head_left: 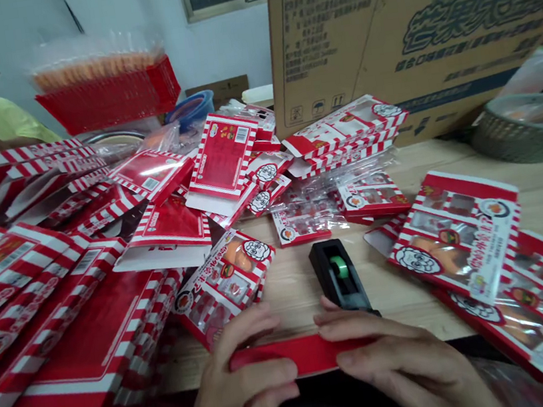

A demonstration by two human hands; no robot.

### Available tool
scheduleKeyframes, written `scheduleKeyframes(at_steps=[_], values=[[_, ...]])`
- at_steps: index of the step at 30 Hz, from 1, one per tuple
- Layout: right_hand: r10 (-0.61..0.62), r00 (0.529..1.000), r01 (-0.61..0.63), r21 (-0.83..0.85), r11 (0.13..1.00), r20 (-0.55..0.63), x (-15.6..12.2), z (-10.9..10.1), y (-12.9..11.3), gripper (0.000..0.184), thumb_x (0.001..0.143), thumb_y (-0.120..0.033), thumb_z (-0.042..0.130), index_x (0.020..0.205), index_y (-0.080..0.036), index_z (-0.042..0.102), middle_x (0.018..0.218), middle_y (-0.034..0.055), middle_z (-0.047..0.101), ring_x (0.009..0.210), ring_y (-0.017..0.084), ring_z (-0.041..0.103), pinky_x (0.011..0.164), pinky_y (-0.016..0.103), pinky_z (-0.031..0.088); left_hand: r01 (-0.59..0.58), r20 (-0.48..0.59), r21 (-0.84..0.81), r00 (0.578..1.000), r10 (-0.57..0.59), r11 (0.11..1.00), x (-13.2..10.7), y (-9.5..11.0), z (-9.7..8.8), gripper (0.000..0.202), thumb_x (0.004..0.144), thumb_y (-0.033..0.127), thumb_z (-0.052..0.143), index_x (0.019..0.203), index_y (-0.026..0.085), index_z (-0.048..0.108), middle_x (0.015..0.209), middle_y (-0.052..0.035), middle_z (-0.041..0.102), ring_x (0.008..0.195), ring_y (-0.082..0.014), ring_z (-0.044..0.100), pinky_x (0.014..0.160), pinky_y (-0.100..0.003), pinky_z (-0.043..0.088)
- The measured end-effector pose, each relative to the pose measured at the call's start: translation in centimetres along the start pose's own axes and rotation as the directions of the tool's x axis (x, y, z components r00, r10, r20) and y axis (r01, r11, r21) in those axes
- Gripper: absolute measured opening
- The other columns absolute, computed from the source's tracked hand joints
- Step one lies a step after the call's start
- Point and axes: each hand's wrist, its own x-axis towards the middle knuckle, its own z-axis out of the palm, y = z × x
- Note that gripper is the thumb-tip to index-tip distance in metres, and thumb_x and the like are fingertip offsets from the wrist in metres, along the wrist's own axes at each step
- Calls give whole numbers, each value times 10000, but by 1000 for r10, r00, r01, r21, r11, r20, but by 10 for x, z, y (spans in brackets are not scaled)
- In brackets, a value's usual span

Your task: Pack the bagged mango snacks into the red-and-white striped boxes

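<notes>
Along the bottom centre of the frame, the left hand [232, 394] and right hand [405, 363] hold a flat red card strip [297, 355] lengthwise between them, fingers closed on its ends; a tape dispenser [337, 275] sits nearer the right.

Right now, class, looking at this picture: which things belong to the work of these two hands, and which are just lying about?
Part of the work: left hand, right hand, red card strip between them, tape dispenser, printed box.

Lying about: cardboard carton, woven basket, blue tub.
</notes>
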Motion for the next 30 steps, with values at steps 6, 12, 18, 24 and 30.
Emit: scheduleKeyframes(at_steps=[6,12,18,24,30], values=[[-39,995,51,-138,989,91,-13,-4,-3,365,821,-163,733,1133,-349,697,1283,35,653,1173,210,616,1067,411,408,67,52,-18,996,-66,998,-16,-1,3,317,893,141,599,1100,376,651,1391,15,469,1113,-201,636,823,-289,626],[225,850,-329,-146,933,-477,-31,-22,37,226,890,-418,623,947,-247,760,1139,111,683,1035,248,671,849,366,572,115,-193,178,978,-80,977,-17,4,22,437,878,11,552,1153,342,632,1201,34,554,1023,-94,615,882,-150,537],[555,674,-635,3,773,-488,-51,-17,88,513,711,-665,674,654,-160,736,706,77,634,697,221,650,572,290,551,123,-221,336,974,-49,934,-7,10,35,394,862,-5,543,1092,302,638,1187,31,534,1044,-78,568,946,-120,459],[697,587,-686,204,699,-413,-78,-3,77,535,748,-704,598,726,-189,742,1176,157,632,1170,309,572,828,352,541,-16,-110,539,990,89,842,0,9,28,219,900,77,533,1006,233,645,1112,-23,559,949,-95,609,845,-141,527],[695,497,-765,116,634,-519,-90,19,88,432,697,-635,600,612,-217,667,985,141,633,1054,323,595,957,439,450,101,-167,494,986,-20,864,3,21,40,199,955,160,494,1022,262,651,1106,-15,584,962,-105,630,824,-173,544]])
